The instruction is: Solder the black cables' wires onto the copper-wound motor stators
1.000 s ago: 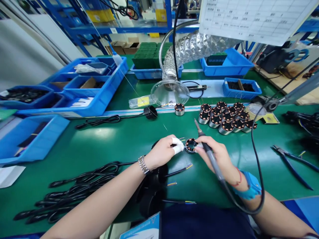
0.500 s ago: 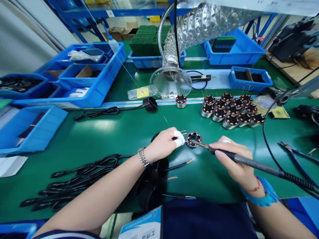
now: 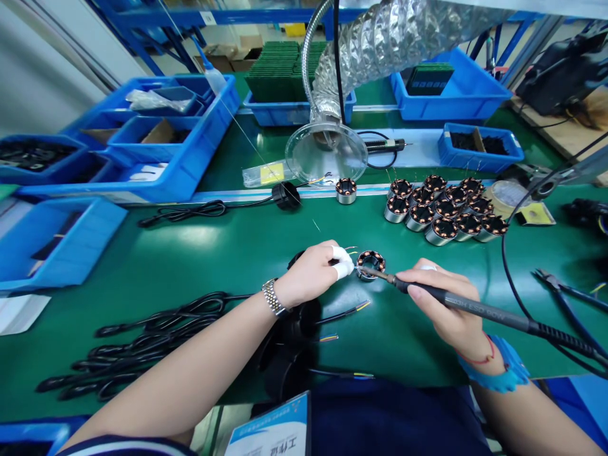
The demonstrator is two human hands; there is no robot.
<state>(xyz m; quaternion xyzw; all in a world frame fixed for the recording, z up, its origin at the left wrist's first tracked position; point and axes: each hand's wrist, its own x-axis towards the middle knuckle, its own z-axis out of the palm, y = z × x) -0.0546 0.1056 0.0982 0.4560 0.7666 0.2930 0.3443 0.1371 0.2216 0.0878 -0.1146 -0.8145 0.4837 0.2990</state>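
My left hand (image 3: 313, 272), with white finger cots on thumb and forefinger, is closed in a pinch on a thin wire at the left edge of a motor stator (image 3: 377, 258). Yellow and reddish wire ends (image 3: 352, 251) stick out past its fingertips. The stator, a ring with copper windings, stands upright on the green bench. In my right hand (image 3: 449, 316), gripped like a pen, is a soldering iron (image 3: 479, 311) whose tip reaches the stator's left rim near the pinched wire. Black round housings (image 3: 287, 370) with cables lie partly hidden under my left forearm.
Several stators (image 3: 444, 229) stand grouped at the right, and a single stator (image 3: 346, 191) stands below the clear fume hood (image 3: 299, 155). Black cables (image 3: 156, 342) lie at the left. Pliers (image 3: 563, 297) rest at the far right. Blue bins (image 3: 175, 183) line the back.
Both hands, the soldering iron and the stator stay nearly in place. The iron's tip has shifted very slightly left on the stator; the view has moved a little.
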